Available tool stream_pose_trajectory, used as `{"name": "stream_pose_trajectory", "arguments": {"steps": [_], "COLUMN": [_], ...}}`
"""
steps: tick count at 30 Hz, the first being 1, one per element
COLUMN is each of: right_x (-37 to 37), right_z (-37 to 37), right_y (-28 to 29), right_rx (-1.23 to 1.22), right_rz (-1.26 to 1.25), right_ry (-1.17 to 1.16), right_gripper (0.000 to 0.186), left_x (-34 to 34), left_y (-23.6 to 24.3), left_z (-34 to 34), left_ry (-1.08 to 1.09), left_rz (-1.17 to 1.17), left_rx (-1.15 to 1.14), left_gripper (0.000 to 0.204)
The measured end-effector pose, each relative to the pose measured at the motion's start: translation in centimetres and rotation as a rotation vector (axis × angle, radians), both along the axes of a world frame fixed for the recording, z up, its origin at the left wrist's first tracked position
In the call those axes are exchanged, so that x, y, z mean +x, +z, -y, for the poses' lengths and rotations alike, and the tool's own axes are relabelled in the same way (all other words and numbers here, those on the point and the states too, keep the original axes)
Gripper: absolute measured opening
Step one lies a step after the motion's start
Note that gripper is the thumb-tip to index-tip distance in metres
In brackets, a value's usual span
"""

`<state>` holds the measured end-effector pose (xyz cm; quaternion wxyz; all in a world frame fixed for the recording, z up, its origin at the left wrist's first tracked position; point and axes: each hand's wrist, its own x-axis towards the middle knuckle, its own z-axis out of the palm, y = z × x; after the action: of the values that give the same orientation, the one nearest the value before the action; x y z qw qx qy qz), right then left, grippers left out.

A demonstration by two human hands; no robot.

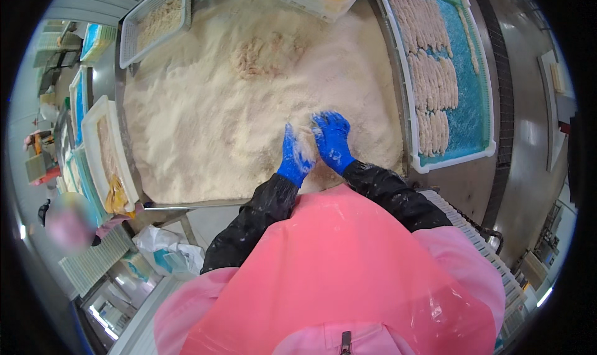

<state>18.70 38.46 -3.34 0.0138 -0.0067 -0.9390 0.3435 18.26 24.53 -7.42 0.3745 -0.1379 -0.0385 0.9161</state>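
Both my hands wear blue gloves and sit low over a wide bed of pale breading crumbs. My left hand is open on its edge, fingers stretched out together, with crumbs stuck to its palm side. Just right of it my right hand is open too, its fingers extended and slightly bent over the crumbs. Loose crumbs lie in the gap between the two hands; whether a piece of food is among them I cannot tell. Farther off, a heap of raw meat strips lies partly dusted in the crumbs.
At right stands a white tray with a blue liner and rows of breaded strips. A white basket sits at the far left corner, a clear bin at the far edge. Another person is at left beside a white tub.
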Motion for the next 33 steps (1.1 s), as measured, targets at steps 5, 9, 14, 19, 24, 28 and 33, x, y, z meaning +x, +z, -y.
{"name": "stream_pose_trajectory", "arguments": {"steps": [5,9,14,19,24,28,33], "right_x": [0.9,1.5,2.2,-1.9,-11.5,-21.2,-25.2], "right_z": [-3.4,-7.3,-17.0,-28.9,-41.7,-48.4,-50.6], "right_y": [1.9,1.2,4.0,13.7,16.0,9.3,3.7], "right_rx": [-0.195,-1.15,-1.261,-1.188,-0.778,-0.088,0.487], "right_rz": [0.211,0.468,0.696,0.54,0.181,-0.258,-0.093], "right_ry": [-0.016,-0.22,-0.127,-0.143,-0.374,-0.362,-0.215], "right_gripper": [0.036,0.023,0.028,0.036,0.036,0.038,0.039], "left_x": [1.5,1.5,-0.3,-2.9,-3.2,-3.6,-3.7], "left_y": [9.2,12.9,12.4,5.9,1.8,2.1,2.8], "left_z": [-3.2,-4.8,-5.8,-4.9,-3.6,-3.6,-4.1], "left_ry": [-0.14,-0.261,-0.337,-0.167,-0.022,-0.084,-0.023], "left_rz": [0.16,0.041,-0.227,-0.064,0.062,0.051,0.121], "left_rx": [-0.443,-0.796,-1.16,-1.247,-1.188,-1.16,-1.259], "left_gripper": [0.077,0.08,0.077,0.058,0.051,0.048,0.047]}}
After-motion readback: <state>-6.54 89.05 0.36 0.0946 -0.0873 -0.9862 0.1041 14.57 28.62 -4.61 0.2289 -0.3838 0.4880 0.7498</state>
